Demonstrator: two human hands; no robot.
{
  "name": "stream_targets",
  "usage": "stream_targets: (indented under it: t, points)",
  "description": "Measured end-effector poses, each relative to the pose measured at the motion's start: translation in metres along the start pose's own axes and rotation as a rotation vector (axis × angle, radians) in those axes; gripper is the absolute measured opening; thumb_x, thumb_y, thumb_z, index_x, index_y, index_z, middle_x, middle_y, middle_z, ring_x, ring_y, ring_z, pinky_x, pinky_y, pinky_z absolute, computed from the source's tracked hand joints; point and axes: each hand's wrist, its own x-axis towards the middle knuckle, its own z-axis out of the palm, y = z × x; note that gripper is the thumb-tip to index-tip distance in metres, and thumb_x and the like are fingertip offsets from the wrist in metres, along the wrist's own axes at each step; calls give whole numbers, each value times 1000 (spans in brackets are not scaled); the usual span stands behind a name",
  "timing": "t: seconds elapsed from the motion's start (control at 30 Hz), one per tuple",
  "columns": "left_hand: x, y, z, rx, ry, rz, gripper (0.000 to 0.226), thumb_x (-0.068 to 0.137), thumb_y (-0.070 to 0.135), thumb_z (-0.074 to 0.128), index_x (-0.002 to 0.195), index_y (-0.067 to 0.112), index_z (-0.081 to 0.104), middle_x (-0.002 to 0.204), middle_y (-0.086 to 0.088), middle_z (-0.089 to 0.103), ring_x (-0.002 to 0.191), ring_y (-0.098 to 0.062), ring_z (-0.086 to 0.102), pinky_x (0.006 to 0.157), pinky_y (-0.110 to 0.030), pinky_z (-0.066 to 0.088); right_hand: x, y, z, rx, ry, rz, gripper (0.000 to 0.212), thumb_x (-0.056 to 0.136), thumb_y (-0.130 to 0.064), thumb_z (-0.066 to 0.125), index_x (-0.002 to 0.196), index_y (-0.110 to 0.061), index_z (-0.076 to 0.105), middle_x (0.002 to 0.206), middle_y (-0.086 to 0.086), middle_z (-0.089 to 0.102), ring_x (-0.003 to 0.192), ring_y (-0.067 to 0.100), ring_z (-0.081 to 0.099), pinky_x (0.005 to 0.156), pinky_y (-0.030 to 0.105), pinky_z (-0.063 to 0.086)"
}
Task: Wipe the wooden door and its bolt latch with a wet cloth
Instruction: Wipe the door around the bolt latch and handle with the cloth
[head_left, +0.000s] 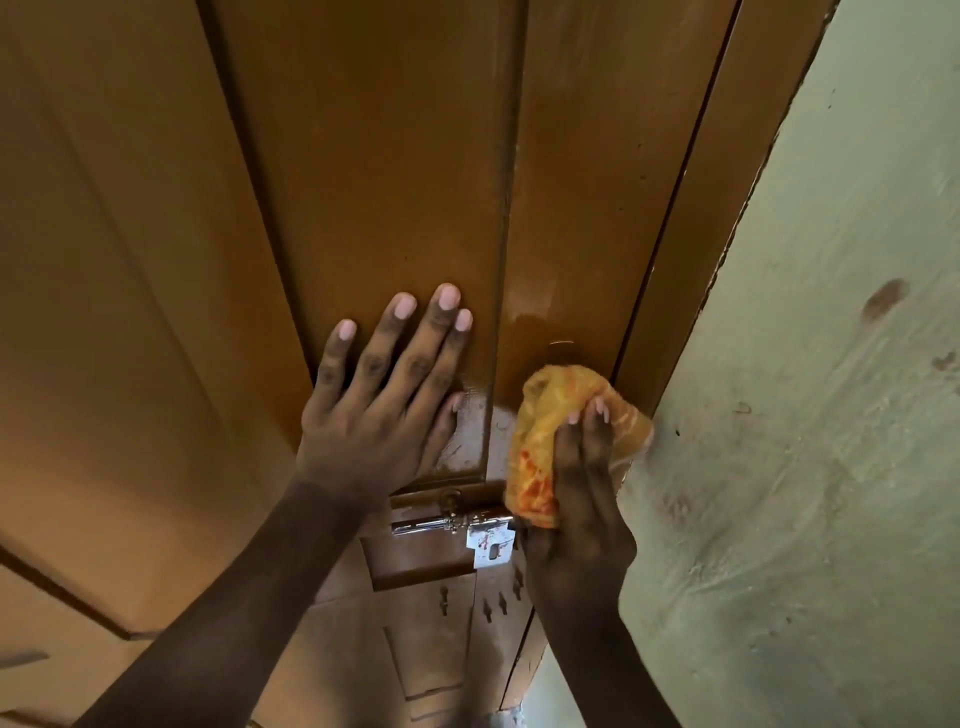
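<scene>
Glossy brown wood door (374, 171); shiny metal bolt latch (457, 525); orange cloth (550, 431); rough wall (805, 415).

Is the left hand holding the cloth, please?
No, the right hand grips the cloth; the left hand lies flat on the door.

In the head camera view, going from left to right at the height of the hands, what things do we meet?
Wooden door → left hand, flat on the door → orange cloth, held by the right hand → pale green wall.

place: home interior, doorway | evidence: brown panelled wooden door (374, 171) with metal bolt latch (457, 522) | door frame (691, 223) set in rough, stained pale-green plaster wall (831, 364)
</scene>
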Motion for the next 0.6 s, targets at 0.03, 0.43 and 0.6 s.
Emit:
stream_targets:
  t: [0.03, 0.43, 0.6]
  points:
    - [0, 0, 0, 3, -2, -1, 73, 103, 47, 48, 164, 12, 28, 170, -7, 22, 155, -28, 25, 123, -49, 17, -2, 2, 0, 29, 15, 38, 53, 106, -38, 45, 150, -9, 38, 149, 22, 49, 131, 46, 55, 80, 62, 59]
    - [-1, 1, -1, 28, -3, -7, 70, 104, 46, 44, 163, 12, 29, 169, -7, 24, 156, -27, 21, 124, -49, 16, -11, 5, 23, 62, 120, -48, 49, 109, -36, 42, 144, -3, 40, 153, 20, 42, 128, 53, 54, 84, 66, 57]
    - [-1, 0, -5, -5, -40, 8, 71, 105, 45, 44, 164, 11, 26, 169, -8, 19, 154, -31, 26, 123, -51, 18, 23, -30, 30, 164, 184, 134, 53, 107, -28, 34, 143, 10, 43, 153, 29, 38, 146, 48, 33, 106, 63, 45]
